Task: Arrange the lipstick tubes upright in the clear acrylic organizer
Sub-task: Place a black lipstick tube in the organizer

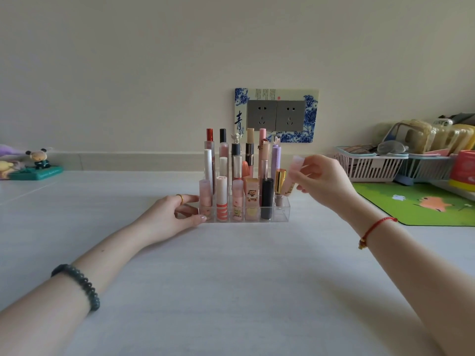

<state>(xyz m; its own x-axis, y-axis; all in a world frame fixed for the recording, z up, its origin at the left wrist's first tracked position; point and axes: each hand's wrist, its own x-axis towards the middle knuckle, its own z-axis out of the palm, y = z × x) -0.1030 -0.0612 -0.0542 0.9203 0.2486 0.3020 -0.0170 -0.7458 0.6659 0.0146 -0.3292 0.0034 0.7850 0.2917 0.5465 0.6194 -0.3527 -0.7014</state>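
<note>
At mid-frame, clear acrylic organizer: nearly full, tubes upright
Right hand: you pinch a tilted pale pink lipstick tube near the empty right-front slot
Left hand: straight fingers steady it
Remaining: this tube, likely

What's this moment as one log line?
left hand: touches left end of acrylic organizer | right hand: pinches pink lipstick tube, tilted, above its right end

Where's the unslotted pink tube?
Head view: right hand pinches the pink tube, tilted, beside the gold-capped lipstick at the right end of the acrylic organizer.
</note>
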